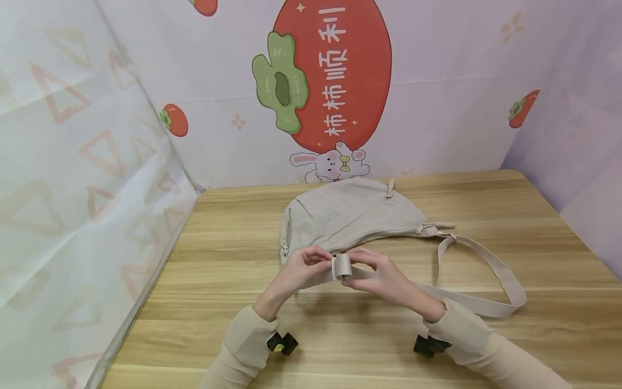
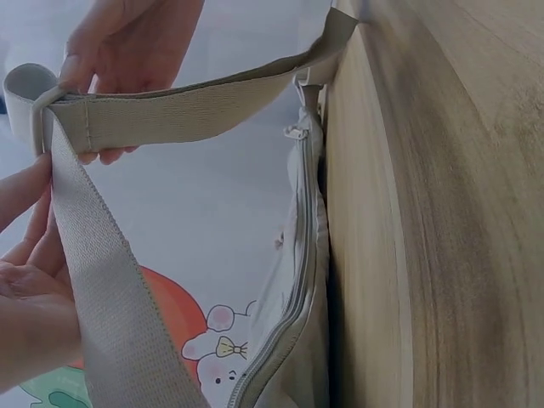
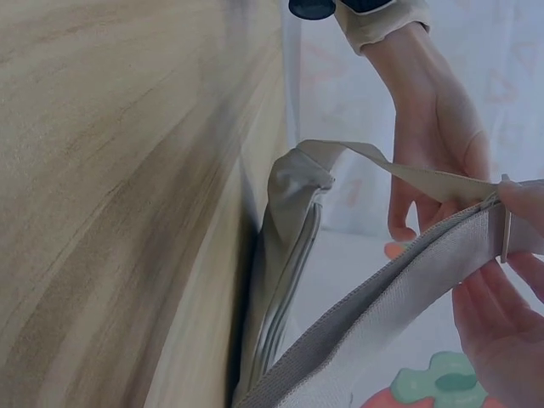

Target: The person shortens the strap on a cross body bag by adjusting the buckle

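Note:
A beige crescent-shaped bag (image 1: 355, 208) lies on the table with its zipper side toward me. Its webbing strap (image 1: 500, 270) runs from the right end, loops on the tabletop and rises to both hands. My left hand (image 1: 306, 266) pinches the strap at a pale slider buckle (image 2: 41, 115) between thumb and fingers. Opposite it, my right hand (image 1: 384, 276) pinches the webbing just right of the buckle. Between the hands a short loop of strap (image 1: 344, 266) stands up. The strap's threading inside the buckle is partly hidden by fingers.
The wooden table (image 1: 218, 313) carries the bag at its back, near a wall cloth (image 1: 437, 108) printed with persimmons and a rabbit. A white cloth (image 1: 73, 216) hangs along the left side. Corded zipper pulls (image 1: 439, 225) stick out from the bag.

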A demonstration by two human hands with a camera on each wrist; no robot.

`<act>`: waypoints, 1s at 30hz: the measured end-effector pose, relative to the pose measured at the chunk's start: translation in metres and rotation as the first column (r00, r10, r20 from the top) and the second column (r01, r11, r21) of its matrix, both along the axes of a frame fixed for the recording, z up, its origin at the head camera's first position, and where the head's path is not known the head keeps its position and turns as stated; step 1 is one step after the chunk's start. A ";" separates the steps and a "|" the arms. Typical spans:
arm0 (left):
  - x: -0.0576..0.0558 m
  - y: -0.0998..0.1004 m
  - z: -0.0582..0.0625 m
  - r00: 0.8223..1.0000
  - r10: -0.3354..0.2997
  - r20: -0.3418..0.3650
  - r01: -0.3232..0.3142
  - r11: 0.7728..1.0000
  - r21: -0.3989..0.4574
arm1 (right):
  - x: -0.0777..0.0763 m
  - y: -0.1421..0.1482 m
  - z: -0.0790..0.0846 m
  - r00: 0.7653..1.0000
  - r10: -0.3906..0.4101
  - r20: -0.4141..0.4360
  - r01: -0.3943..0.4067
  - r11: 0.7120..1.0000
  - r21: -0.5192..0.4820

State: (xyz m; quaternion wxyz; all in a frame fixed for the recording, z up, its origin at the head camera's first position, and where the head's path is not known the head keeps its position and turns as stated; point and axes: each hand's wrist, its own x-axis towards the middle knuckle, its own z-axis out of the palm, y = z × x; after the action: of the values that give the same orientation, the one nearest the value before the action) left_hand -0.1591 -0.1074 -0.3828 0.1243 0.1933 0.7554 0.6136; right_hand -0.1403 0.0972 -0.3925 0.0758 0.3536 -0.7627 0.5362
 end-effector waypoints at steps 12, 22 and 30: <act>-0.001 -0.001 -0.001 1.000 -0.013 0.003 0.013 1.000 -0.016 | 0.003 0.000 0.001 1.000 0.006 -0.002 -0.006 1.000 -0.002; -0.002 -0.013 -0.006 0.997 -0.062 -0.035 0.058 0.994 -0.095 | 0.004 -0.002 0.003 0.999 0.008 -0.039 -0.009 1.000 -0.027; -0.003 -0.026 -0.015 0.998 -0.037 -0.048 0.028 0.983 -0.180 | 0.002 0.001 -0.003 0.998 0.048 0.035 -0.046 0.997 -0.062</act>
State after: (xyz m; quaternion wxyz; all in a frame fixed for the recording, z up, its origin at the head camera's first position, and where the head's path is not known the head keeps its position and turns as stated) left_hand -0.1621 -0.1334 -0.3978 0.1317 0.2095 0.8073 0.5358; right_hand -0.1381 0.0983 -0.3952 0.0601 0.3590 -0.7388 0.5672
